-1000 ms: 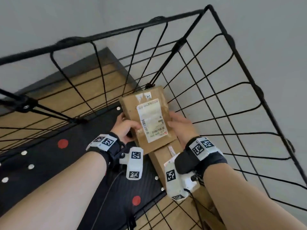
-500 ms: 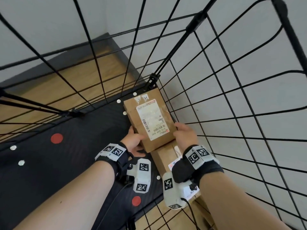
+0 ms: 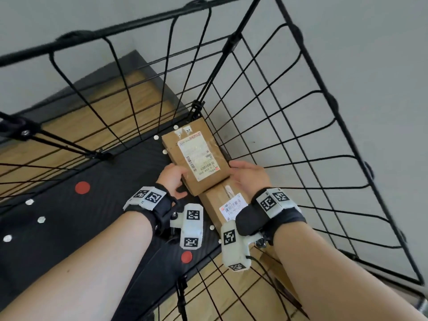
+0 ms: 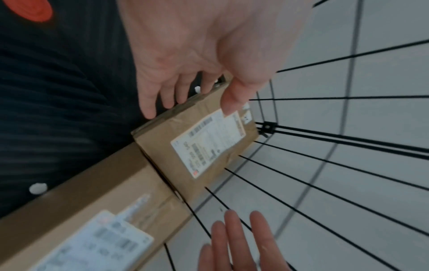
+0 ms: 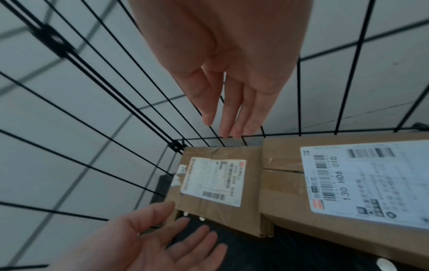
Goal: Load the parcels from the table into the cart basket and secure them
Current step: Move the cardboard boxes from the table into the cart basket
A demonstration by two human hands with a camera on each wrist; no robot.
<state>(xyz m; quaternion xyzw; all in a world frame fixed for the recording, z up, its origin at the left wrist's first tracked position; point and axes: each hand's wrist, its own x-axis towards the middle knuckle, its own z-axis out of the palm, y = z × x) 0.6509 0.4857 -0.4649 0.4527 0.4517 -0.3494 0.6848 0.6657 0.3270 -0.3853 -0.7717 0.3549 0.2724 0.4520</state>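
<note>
Parcels, two in number, lie inside the wire cart basket [image 3: 289,117] along its right wall. Smaller parcel [image 3: 196,158]: brown cardboard with a white shipping label on top, set into the far right corner of the basket, its far end close to the corner post and its near end butting against the larger parcel. Larger parcel [image 3: 215,202]: a longer carton (also labelled, with barcodes legible in the right wrist view) running toward the viewer beside the same wire wall. Left hand [image 3: 172,179]: at the left near corner of the smaller parcel, fingers straight and slightly spread; in the left wrist view the thumb tip [image 4: 232,102] rests at the top face by the label and the fingers [image 4: 162,97] reach down alongside the left edge, without curling round it. Right hand [image 3: 249,176]: at the right near corner of the smaller parcel, between the carton and the wire wall, fingers extended and held together; the right wrist view shows the fingertips [image 5: 228,128] pointing at the basket's bottom wire just beyond the parcel, gripping nothing. Basket floor [image 3: 92,216]: a dark ribbed panel bearing red discs and small white studs. Wooden flooring is visible through the mesh.
</note>
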